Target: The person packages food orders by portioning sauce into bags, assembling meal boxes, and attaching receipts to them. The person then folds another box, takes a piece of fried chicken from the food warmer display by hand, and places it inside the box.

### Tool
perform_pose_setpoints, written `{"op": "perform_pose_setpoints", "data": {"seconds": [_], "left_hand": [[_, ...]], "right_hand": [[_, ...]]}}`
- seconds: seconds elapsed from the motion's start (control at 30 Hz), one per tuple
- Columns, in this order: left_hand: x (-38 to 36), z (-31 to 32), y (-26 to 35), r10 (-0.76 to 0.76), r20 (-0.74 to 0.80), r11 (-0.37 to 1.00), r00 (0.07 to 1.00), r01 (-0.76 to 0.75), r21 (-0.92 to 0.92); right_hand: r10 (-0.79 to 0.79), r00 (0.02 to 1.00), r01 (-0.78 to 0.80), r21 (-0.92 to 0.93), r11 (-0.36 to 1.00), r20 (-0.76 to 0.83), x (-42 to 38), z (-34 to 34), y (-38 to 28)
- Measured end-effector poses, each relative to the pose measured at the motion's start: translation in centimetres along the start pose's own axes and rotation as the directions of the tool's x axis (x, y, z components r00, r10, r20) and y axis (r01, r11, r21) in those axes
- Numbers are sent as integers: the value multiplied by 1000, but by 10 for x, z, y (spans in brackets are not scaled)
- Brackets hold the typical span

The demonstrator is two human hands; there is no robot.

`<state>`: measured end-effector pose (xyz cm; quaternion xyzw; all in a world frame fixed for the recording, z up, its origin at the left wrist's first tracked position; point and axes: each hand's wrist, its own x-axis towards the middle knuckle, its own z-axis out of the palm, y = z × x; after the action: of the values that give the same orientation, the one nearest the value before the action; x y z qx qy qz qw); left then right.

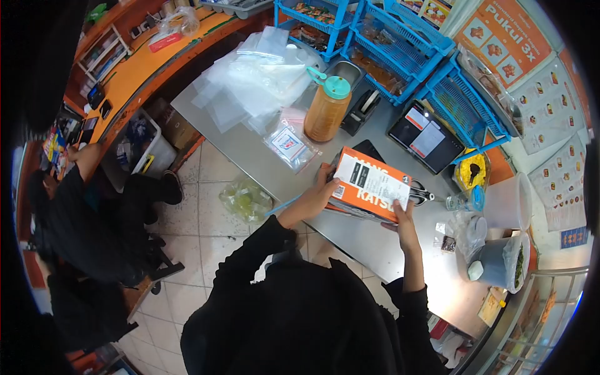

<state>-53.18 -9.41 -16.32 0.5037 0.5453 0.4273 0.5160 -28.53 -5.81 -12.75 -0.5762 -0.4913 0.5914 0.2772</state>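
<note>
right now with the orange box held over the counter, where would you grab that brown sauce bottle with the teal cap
Grip the brown sauce bottle around its plain round body, below the teal cap, coming from the counter's open front edge. It stands upright; a tape dispenser crowds one side and plastic bags the other.

The orange box (370,185) hides the right hand's (405,220) fingertips behind its far edge, and the left hand's (317,194) palm behind its near side. Beyond the fingers, the receipt's small print is unreadable, and the scissors (422,192) lie partly under the box.
</note>
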Motion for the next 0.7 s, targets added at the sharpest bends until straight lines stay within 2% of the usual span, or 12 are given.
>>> {"op": "perform_pose_setpoints", "data": {"seconds": [0.03,0.1,0.13,0.17,0.2,0.27,0.33,0.37,0.43,0.53,0.6,0.7], "left_hand": [[0,-6,-10,95,-22,995,995,-96,-21],[-7,-33,-18,122,86,978,989,-105,-178],[-10,-48,-21,142,145,962,979,-102,-254],[-14,-57,-36,176,7,981,984,-174,-85],[-21,-65,-56,171,15,965,985,-170,197],[-34,-72,-93,171,19,709,985,-136,692],[-37,-68,-103,303,32,637,952,-228,736],[-36,-67,-107,370,42,595,928,-271,757],[-24,-68,-117,322,14,645,947,-230,729],[-3,-70,-112,343,-130,707,930,-164,688],[15,-75,-97,346,-204,762,916,-148,630],[52,-83,-69,421,-69,702,905,-277,656]], "right_hand": [[7,1000,-8,-42,999,-27,1,4,-1],[20,998,-29,-153,988,-61,-5,8,-6],[40,998,-41,-26,999,-49,-5,4,7],[46,998,-42,102,994,-40,-1,-2,26],[48,998,-40,229,973,-31,0,-5,37],[79,996,-57,401,914,-37,3,-7,45],[102,994,-102,590,801,33,20,-18,70],[95,994,-107,505,857,50,25,-15,79],[80,994,-102,319,942,80,35,-9,91],[98,993,-121,473,873,72,37,10,97],[135,990,-140,463,875,44,37,13,100],[166,986,-135,497,857,-19,32,20,112]]}}
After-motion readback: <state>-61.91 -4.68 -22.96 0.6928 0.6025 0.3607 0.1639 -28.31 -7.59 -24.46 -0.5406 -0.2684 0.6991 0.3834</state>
